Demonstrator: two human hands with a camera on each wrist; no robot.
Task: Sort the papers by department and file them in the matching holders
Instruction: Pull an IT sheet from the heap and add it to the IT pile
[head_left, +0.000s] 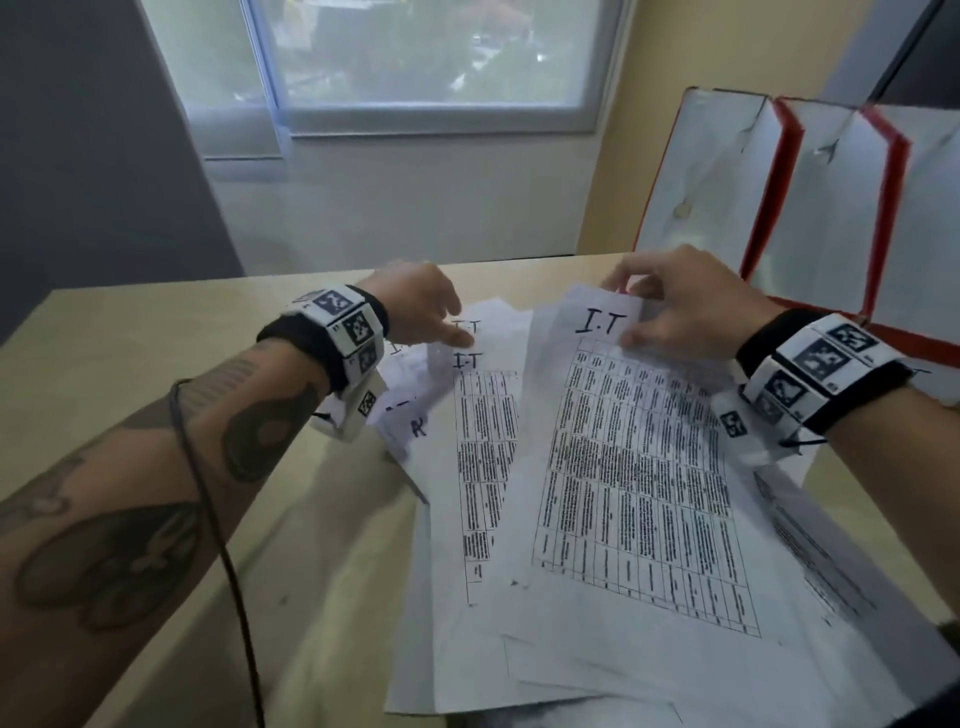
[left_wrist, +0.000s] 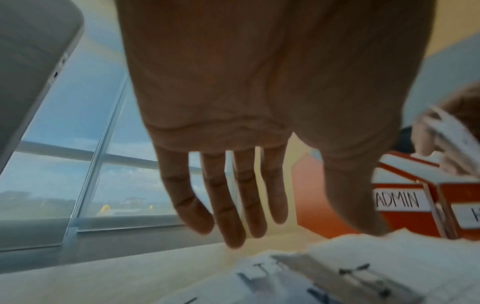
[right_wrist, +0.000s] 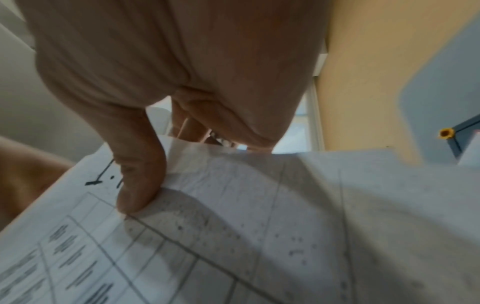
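**I.T sheet pinched at its far edge, pile fanned under my hands**

My right hand (head_left: 675, 304) pinches the top I.T sheet (head_left: 634, 467) at its far edge — the thumb (right_wrist: 140, 176) is pressed on the printed face just beside the handwritten "I.T", and the other fingers are curled behind the paper. The sheet's long axis runs from near to far, its heading at the far end, and it is tilted slightly so the far end leans left. Its far edge is lifted off the pile.

My left hand (head_left: 415, 306) is spread, fingers (left_wrist: 228, 205) straight and apart, gripping nothing; the thumb tip lies against the far left papers. Under it a second I.T sheet (head_left: 483, 441) lies beside the first, also lengthwise near to far, with more headed sheets fanned out at its left.

The whole pile (head_left: 597, 670) lies on the pale table (head_left: 156, 332), right of centre. The red holders (head_left: 769, 182) stand upright at the far right; the left wrist view shows one labelled "ADMIN" (left_wrist: 397, 200), the next label cut off.
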